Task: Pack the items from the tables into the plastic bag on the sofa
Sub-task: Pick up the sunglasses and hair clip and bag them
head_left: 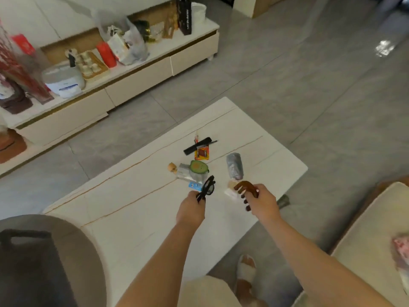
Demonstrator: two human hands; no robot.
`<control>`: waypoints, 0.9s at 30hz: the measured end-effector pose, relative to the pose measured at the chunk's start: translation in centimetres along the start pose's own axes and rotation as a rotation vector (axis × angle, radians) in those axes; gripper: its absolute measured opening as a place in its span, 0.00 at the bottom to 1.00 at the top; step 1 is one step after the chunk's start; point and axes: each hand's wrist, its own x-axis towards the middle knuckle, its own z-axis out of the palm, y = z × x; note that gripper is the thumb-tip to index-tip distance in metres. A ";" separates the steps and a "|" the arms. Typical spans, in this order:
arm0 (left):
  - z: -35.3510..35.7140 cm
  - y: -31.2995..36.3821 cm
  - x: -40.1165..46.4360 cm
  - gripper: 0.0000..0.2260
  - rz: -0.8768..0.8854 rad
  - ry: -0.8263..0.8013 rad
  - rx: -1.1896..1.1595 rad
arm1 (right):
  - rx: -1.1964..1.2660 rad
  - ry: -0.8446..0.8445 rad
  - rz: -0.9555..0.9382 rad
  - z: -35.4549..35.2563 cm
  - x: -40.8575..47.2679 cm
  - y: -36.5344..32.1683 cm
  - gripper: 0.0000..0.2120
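Gripping black glasses (207, 189) in my left hand (192, 209) and a brown hair claw (245, 189) in my right hand (263, 202), both just above the worktop (124, 209), I should keep firm hold, swinging right toward the sofa (367, 247); comb (197, 146) and pouches remain farther out.

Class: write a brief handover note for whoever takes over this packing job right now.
Left hand holds black-framed glasses. Right hand holds a brown claw hair clip.
Still on the white coffee table: black comb, orange battery pack, green avocado-shaped item, grey rolled bundle, other small pieces.
Plastic bag not clearly visible. Nothing visibly packed; carry both items to the sofa, then return.
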 end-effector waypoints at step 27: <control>31.9 27.0 -12.7 0.09 0.573 -0.350 0.364 | 0.449 0.467 0.304 -36.3 -5.2 21.0 0.09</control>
